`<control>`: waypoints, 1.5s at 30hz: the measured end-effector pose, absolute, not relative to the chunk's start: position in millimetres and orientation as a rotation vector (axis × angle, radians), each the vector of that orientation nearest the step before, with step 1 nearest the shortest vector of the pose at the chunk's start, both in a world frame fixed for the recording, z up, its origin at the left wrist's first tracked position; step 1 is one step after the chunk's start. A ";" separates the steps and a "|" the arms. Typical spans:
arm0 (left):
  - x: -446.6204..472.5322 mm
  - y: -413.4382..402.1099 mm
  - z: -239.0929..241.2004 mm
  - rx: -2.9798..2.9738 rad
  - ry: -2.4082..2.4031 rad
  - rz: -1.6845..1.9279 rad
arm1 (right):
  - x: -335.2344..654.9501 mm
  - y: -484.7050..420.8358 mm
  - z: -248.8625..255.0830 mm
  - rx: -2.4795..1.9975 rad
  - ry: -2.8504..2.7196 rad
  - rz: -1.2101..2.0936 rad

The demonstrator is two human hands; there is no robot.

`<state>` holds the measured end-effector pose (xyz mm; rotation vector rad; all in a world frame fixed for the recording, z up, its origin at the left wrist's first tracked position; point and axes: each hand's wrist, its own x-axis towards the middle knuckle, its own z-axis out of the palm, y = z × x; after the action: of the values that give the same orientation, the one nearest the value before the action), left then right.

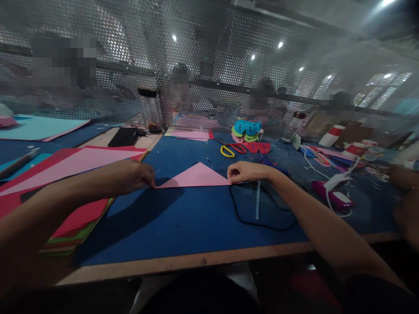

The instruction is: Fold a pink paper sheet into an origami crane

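A pink paper triangle (pixel 198 175) lies on the blue tabletop (pixel 196 226), its long straight edge toward me and its point facing away. At its left corner my left hand (pixel 139 174) is closed, the fingertips pinching the paper. My right hand (pixel 244 172) is curled at the opposite corner, fingers closed on the pink paper there. Beside my right hand, a black cable (pixel 262 225) loops over the table, with a clear glue stick (pixel 258 200) lying across the loop.
Coloured paper sheets (pixel 85 213) are stacked at left. Scissors with yellow and red handles (pixel 227 151), a red paper mask (pixel 258 147) and a blue paper mask (pixel 247 127) lie ahead. A bottle (pixel 150 111) stands by the perforated screen (pixel 209 56). A magenta glue gun (pixel 332 196) is at right, near another person's arm.
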<state>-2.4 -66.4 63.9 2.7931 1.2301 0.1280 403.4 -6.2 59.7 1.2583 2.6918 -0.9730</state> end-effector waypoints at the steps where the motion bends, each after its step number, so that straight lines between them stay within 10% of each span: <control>1: -0.3 -67.7 64.9 2.790 1.242 0.120 | 402.7 -7.9 60.9 1.263 2.691 -0.963; 45: 44.0 -65.2 20.2 2.881 1.223 0.488 | 347.1 -35.9 20.5 0.862 3.322 0.176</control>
<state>44.0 -65.2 20.2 2.8809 1.2229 0.4877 347.1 -35.9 20.5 0.8616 3.3218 0.1760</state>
